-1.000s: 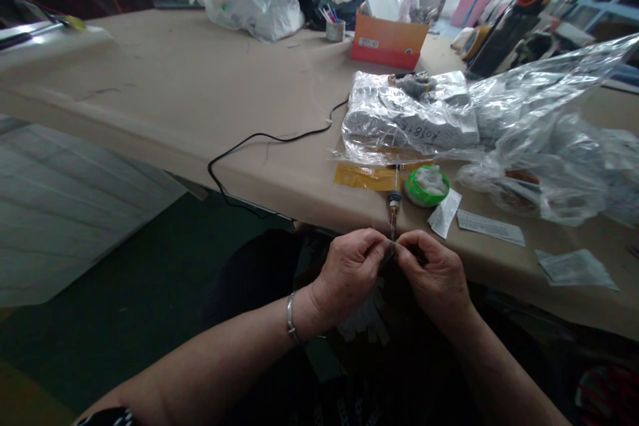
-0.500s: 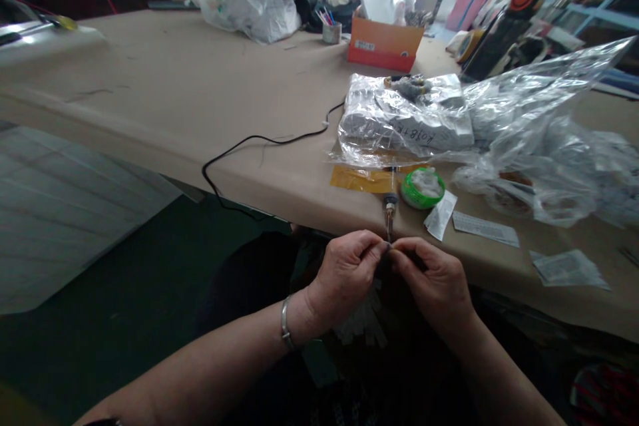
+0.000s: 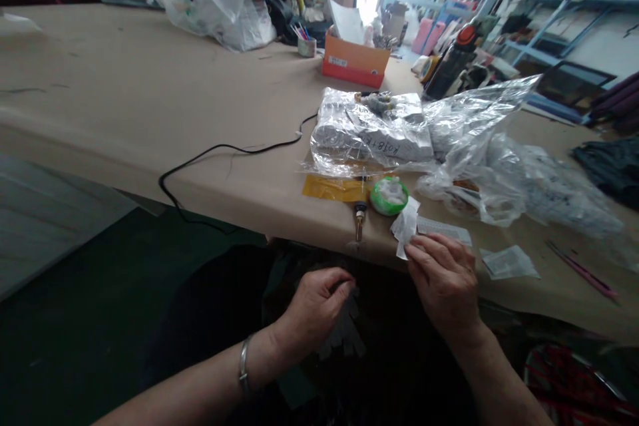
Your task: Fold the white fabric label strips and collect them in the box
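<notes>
My left hand is closed in a pinch in front of the table edge, and whatever sits between thumb and forefinger is too small to make out. At the table's front edge, my right hand has its thumb and fingertips together on the lower corner of a creased white paper slip. Just left of that stands a small green round tub of white wadding. Between the hands, a thin metal-tipped tool with a black collar points over the edge, near brown tape.
Clear plastic bags lie behind the tub, with a black cable running left. A printed strip, a pale sheet and pink-handled tweezers lie right. An orange box stands farther back.
My hands have come apart from their joint pinch at the tool's tip. The left moved down and left; the right went to the paper slip, which is now creased. The view has turned right.
</notes>
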`<state>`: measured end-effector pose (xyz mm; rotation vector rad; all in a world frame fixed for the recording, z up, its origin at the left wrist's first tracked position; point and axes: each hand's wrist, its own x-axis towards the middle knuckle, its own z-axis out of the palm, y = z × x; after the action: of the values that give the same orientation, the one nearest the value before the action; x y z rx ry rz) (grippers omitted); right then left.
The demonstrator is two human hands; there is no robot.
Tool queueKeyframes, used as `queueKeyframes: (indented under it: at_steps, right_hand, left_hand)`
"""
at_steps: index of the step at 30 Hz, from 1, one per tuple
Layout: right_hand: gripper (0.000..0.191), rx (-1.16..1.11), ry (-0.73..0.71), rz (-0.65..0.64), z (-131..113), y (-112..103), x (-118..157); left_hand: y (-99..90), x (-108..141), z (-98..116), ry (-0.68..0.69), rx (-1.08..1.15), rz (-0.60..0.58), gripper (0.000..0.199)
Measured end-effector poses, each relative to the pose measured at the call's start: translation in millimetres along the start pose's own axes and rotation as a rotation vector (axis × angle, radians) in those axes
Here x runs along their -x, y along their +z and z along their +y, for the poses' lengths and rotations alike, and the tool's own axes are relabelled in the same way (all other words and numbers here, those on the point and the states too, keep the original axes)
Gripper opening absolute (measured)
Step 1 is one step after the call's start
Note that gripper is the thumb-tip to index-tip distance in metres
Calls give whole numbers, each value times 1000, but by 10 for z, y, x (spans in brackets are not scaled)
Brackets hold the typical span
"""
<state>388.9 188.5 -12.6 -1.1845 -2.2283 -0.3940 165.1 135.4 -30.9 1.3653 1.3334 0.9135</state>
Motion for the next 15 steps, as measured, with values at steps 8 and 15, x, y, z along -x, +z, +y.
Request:
queueKeyframes:
  at_steps: [8, 15]
  right_hand:
    - [19, -302, -154, -3, -302, -283, 155]
    - [33, -171, -31, -46, -113, -247, 137]
  left_hand:
    - [444, -159, 359, -462, 1085, -282, 31]
    - [561, -246, 445, -487, 1023, -165, 10]
